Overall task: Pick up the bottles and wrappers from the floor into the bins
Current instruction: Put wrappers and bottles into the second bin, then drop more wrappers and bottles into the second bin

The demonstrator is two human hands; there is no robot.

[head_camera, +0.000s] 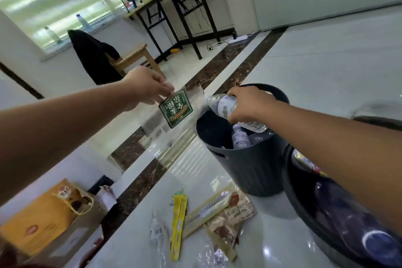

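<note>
Floor [326, 67] of pale glossy tile, crossed by dark marble bands, spreads under a person who leans over it with both bare arms stretched out. Two dark round bins stand close together on it. The farther bin [250, 169] is ribbed and already holds several clear bottles [240, 138]. The nearer bin [292, 191] is half hidden under the right arm, and its contents are hard to make out. A yellow cardboard box [39, 220] sits at the left edge. The right hand [250, 104] is curled around the middle of a clear plastic bottle [221, 104], holding it slantwise over the farther bin's mouth. The bottle looks empty, so it is probably light, thin-walled and smooth, and likely to dent if squeezed; a grip around its middle seems right. The left hand [145, 87] pinches the top edge of a green packet [176, 109] between thumb and fingertips. The packet hangs in the air, left of the farther bin. It looks flat, light and limp, so an edge pinch should be enough. Nearer the person, a scatter of wrappers [217, 209] lies flat on the tile, with a yellow wrapper [178, 224] among them. Wrappers lying this flat on slick tile probably need lifting at a corner. A small clear bottle [156, 230] lies just beside them and may roll if nudged.
</note>
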